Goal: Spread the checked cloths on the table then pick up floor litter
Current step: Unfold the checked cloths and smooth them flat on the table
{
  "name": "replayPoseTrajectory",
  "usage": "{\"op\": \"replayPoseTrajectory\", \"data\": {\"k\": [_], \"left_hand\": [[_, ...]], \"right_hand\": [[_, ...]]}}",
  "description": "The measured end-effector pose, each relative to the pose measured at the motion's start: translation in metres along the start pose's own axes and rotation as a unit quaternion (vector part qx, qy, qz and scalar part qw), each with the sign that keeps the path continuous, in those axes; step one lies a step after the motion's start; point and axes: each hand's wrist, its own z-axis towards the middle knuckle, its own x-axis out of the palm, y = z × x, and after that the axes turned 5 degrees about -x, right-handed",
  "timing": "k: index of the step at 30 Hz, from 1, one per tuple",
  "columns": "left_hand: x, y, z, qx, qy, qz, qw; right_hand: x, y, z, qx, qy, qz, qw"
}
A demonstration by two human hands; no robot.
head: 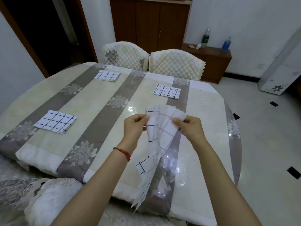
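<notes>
The table point(48, 88) with its striped cover fills most of the view, and three folded checked cloths lie flat on it: one near the left edge point(55, 121), one far on the left point(107, 75) and one far on the right point(167, 91). The near right part of the table has no cloth on it. A fourth checked cloth point(160, 132) hangs in the air just above this free part, with its long side pointing down and toward the person, so it must be turned flat before it can lie there. The left hand point(134, 126) pinches its upper left edge and the right hand point(189, 126) pinches its upper right corner; both hands are equally near. Dark bits point(293, 172) lie on the floor to the right, probably the litter.
</notes>
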Motion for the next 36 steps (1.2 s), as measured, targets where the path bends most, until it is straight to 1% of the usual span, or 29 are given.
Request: {"op": "replayPoseTrajectory", "data": {"k": [4,8,10,12,16,18,20,23,28,31,33,34,36], "left_hand": [[-0.025,-0.005,0.046,-0.014,-0.042,0.023,0.999],[-0.041,-0.018,0.086,-0.011,-0.072,0.035,0.997],[-0.044,-0.027,0.1,-0.006,-0.074,0.035,0.997],[-0.045,-0.041,0.111,0.011,-0.075,0.037,0.996],[-0.051,-0.072,0.135,0.062,-0.079,0.042,0.994],[-0.057,-0.084,0.144,0.092,-0.074,0.046,0.992],[-0.064,-0.092,0.148,0.117,-0.071,0.041,0.99],[-0.078,-0.094,0.15,0.141,-0.075,0.034,0.987],[-0.106,-0.059,0.142,0.146,-0.084,0.058,0.984],[-0.126,-0.024,0.136,0.148,-0.092,0.108,0.979],[-0.137,0.003,0.128,0.142,-0.086,0.144,0.976],[-0.14,0.016,0.123,0.13,-0.081,0.145,0.978],[-0.146,0.04,0.114,0.079,-0.085,0.125,0.985]], "right_hand": [[-0.023,-0.009,0.033,0.029,-0.071,-0.115,0.99],[-0.034,-0.002,0.059,0.028,-0.1,-0.167,0.98],[-0.036,0.006,0.072,0.023,-0.114,-0.199,0.973],[-0.038,0.016,0.088,0.008,-0.146,-0.21,0.967],[-0.048,0.034,0.11,-0.031,-0.227,-0.145,0.963],[-0.053,0.043,0.108,-0.07,-0.247,-0.106,0.961],[-0.057,0.046,0.102,-0.112,-0.259,-0.053,0.958],[-0.064,0.039,0.09,-0.15,-0.271,0.01,0.951],[-0.077,0.005,0.064,-0.172,-0.271,0.075,0.944],[-0.081,-0.026,0.039,-0.15,-0.278,0.092,0.944],[-0.079,-0.051,0.019,-0.106,-0.272,0.077,0.953],[-0.076,-0.065,0.009,-0.071,-0.264,0.056,0.96],[-0.069,-0.093,-0.008,-0.014,-0.249,0.017,0.968]]}}
